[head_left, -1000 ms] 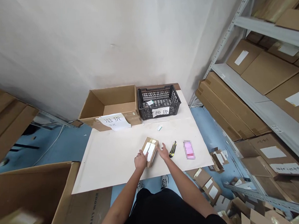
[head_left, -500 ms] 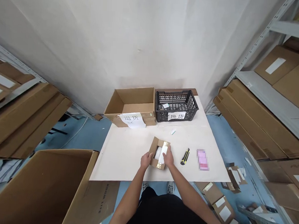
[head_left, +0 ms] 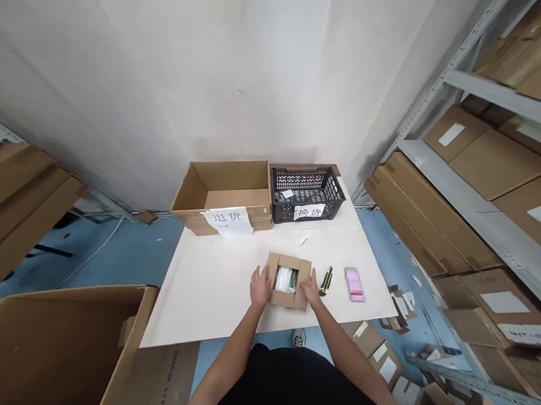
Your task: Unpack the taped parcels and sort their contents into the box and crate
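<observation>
A small cardboard box [head_left: 302, 296] lies on the table with its flaps folded outward. Inside the box shows a white, plastic-looking packet [head_left: 284, 280] with a green part; its exact kind cannot be made out. My left hand [head_left: 260, 286] is at the box's left side, fingers apart, touching or nearly touching the flap. On the other side, my right hand [head_left: 312, 289] grips the edge of the right flap. A yellow and black utility knife [head_left: 325, 281] lies just right of my right hand.
At the table's back stand a large open carton [head_left: 224, 212] with a paper sign and a black plastic crate [head_left: 305, 195]. A pink blurred item [head_left: 354, 284] and a small white slip [head_left: 303, 240] lie on the table [head_left: 212, 284]. A big open carton [head_left: 63, 349] stands left; loaded shelves [head_left: 457, 176] stand right.
The box's taped, labelled right flap has been folded outward, uncovering more of the contents. My hands have moved apart to its sides. The view has shifted right.
</observation>
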Available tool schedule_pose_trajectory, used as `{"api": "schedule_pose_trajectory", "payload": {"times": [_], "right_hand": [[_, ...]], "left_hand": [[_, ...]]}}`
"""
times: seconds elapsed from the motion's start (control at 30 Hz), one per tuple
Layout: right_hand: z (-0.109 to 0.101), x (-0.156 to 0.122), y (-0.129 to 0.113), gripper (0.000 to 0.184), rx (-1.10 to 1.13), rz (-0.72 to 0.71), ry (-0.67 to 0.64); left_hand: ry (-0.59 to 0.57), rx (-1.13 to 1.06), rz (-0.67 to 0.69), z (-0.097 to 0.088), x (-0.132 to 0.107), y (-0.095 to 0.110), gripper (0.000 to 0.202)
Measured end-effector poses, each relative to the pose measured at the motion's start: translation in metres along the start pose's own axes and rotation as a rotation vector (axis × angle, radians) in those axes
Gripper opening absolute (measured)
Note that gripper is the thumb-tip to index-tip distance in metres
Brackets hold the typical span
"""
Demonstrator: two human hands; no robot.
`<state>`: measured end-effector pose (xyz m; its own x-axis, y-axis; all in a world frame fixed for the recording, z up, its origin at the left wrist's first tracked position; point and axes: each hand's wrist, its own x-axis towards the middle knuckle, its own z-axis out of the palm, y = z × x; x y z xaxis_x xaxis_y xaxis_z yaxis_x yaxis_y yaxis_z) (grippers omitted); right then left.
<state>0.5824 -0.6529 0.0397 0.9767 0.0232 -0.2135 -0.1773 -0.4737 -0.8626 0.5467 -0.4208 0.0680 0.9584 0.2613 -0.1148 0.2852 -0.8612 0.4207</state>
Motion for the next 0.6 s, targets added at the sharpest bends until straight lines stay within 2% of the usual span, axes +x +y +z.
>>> {"api": "schedule_pose_trajectory", "payload": {"times": [0.07,0.1,0.17,0.23,0.33,0.43,0.53,0.6], "right_hand": [[0.0,-0.009,0.0,0.074,-0.224,-0.094,0.1],[0.001,-0.013,-0.003,0.066,-0.343,-0.147,0.103],[0.003,-0.016,-0.012,0.049,-0.561,-0.249,0.033],[0.005,-0.014,-0.023,0.043,-0.712,-0.291,-0.066],[0.007,-0.002,-0.038,0.054,-0.821,-0.246,-0.137],[0.008,0.016,-0.05,0.074,-0.867,-0.228,-0.156],[0.012,0.038,-0.062,0.087,-0.884,-0.161,-0.168],[0.016,0.052,-0.069,0.089,-0.888,-0.069,-0.209]], "left_hand": [[-0.098,0.093,0.238,0.003,0.003,0.011,0.047],[-0.167,0.126,0.32,0.005,0.004,0.016,0.041],[-0.283,0.158,0.384,0.009,0.004,0.023,0.03],[-0.373,0.145,0.402,0.011,0.003,0.022,0.03],[-0.461,0.066,0.446,0.013,-0.002,0.01,0.045],[-0.464,0.016,0.452,0.014,-0.009,-0.003,0.057],[-0.478,-0.02,0.414,0.012,-0.013,-0.007,0.058],[-0.482,-0.111,0.366,0.008,-0.014,-0.007,0.057]]}}
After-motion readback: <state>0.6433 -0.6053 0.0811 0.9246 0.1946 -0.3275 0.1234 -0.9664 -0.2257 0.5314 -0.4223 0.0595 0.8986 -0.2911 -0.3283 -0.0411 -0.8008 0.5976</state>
